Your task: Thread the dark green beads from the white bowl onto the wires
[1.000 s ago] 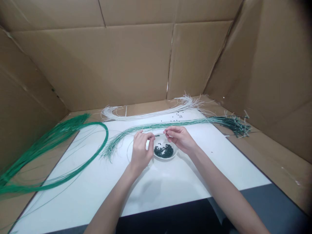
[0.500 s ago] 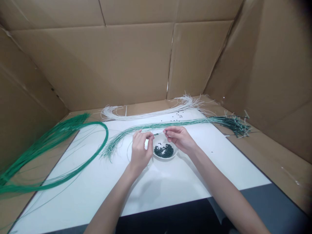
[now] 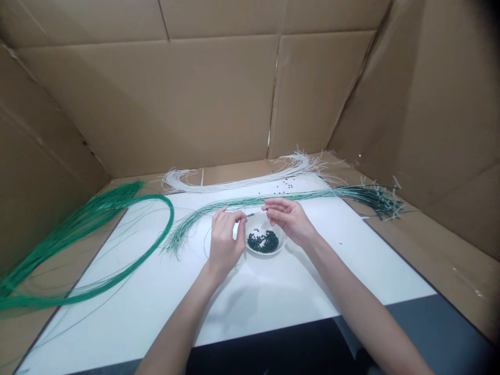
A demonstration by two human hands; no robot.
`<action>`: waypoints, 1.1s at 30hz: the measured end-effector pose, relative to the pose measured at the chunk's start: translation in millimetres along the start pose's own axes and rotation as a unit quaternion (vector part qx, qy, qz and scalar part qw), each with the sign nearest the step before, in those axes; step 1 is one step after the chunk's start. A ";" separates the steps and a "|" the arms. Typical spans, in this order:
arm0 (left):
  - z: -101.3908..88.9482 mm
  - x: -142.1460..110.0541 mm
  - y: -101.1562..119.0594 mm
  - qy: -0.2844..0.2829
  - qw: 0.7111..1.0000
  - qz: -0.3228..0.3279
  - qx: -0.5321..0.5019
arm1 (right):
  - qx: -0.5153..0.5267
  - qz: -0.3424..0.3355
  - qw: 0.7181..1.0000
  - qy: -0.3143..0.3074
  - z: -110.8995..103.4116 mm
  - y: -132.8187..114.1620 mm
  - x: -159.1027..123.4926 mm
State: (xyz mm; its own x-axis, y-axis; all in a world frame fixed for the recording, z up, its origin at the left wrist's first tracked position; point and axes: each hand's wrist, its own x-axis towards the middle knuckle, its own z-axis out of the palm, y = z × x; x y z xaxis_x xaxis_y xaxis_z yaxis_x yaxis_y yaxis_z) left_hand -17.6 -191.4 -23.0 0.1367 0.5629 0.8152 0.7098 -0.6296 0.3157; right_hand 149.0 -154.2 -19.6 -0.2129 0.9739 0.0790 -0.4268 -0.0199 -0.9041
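Observation:
Above a white bowl [image 3: 269, 252], my left hand [image 3: 226, 234] pinches a thin cord between thumb and forefinger. A short row of dark green beads [image 3: 250, 214] sits on that cord, just right of the fingertips. My right hand [image 3: 288, 220] is a small gap further right, its thumb and forefinger closed on a small dark bead [image 3: 267, 210]; the other fingers are stretched out. Loose dark beads [image 3: 263, 241] lie heaped in the bowl below both hands. How the cord runs between the hands is too fine to make out.
Behind the bowl stretches a bundle of green cords [image 3: 242, 201] with dark beaded ends [image 3: 377, 200]. White cords [image 3: 234, 184] lie farther back near scattered beads [image 3: 288, 185]. A green cord coil [image 3: 156, 239] lies left. Cardboard walls [image 3: 219, 99] enclose the white tabletop [image 3: 351, 260].
The right hand's fingers have lifted and spread slightly, and the pale cord end seen at its fingertips no longer shows. My left hand has stayed in place with the beaded cord.

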 end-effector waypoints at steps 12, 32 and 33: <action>-1.8 0.4 1.5 -0.002 1.000 0.006 0.006 | -0.020 -0.016 1.000 0.016 0.2 1.0 0.7; -3.1 1.3 2.9 0.008 1.000 -0.002 -0.014 | -0.019 -0.039 0.999 0.019 4.2 -0.8 -1.1; -3.1 1.1 2.9 0.008 1.000 -0.002 -0.016 | -0.017 -0.040 0.999 0.014 4.7 -1.1 -1.5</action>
State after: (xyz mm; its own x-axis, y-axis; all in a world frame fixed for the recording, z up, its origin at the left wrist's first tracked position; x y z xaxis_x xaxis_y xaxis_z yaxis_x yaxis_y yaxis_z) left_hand -17.5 -194.3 -19.6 0.1218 0.5568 0.8217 0.6876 -0.6443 0.3347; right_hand 145.6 -156.7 -16.7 -0.1549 0.9780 0.1399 -0.4106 0.0651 -0.9095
